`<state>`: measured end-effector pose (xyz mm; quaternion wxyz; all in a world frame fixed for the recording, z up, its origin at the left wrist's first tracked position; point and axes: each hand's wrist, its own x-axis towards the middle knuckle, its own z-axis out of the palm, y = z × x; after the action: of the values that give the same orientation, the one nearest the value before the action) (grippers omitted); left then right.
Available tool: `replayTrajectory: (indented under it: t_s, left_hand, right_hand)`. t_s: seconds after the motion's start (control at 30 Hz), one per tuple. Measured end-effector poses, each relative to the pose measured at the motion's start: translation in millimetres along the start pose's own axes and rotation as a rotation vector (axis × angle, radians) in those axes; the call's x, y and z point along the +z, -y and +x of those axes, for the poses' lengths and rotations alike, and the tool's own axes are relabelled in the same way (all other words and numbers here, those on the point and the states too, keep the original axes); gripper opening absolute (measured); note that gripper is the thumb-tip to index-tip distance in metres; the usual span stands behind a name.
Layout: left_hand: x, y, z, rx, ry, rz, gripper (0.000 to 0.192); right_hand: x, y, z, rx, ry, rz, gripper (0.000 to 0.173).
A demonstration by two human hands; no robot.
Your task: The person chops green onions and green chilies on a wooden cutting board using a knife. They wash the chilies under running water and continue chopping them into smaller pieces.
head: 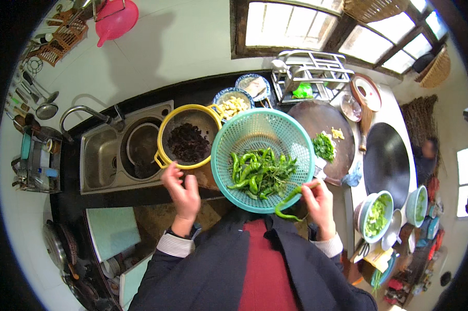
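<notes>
A teal plastic colander [223, 151] with green chili peppers [253, 171] and leafy green herbs [278, 173] inside stands in front of me. At its lower right rim, my right hand [317, 200] pinches a long curved green chili pepper [283, 214] that hangs over the rim. My left hand [185, 196] is raised with fingers apart and holds nothing, just below the handle of a yellow colander [162, 128]. Dark pieces of food [189, 143] lie in that yellow colander. Behind the teal colander is a bowl of peeled garlic cloves [234, 107].
A steel double sink [101, 159] is at left. A round chopping board [319, 116] bears chopped greens [324, 147] and minced garlic [337, 133]; a cleaver's wooden handle [364, 132] lies beside it. A wok [387, 163] and bowls of cut greens [377, 217] are at right. Another person [424, 161] is far right.
</notes>
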<state>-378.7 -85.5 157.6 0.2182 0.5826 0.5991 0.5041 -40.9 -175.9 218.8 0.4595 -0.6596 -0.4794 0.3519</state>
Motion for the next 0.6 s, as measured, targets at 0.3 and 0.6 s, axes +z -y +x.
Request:
replayTrajectory:
  t_s: [0.3,0.6]
  left_hand:
    - [72,-111,-22,-0.146,1.075,-0.294,0.019]
    - [66,-79,-26,-0.174,1.041,-0.42,0.017]
  right_hand:
    - [51,15,22,-0.15,0.269,0.127,0.014]
    - [13,-7,52,0.371,0.36,0.684,0.015]
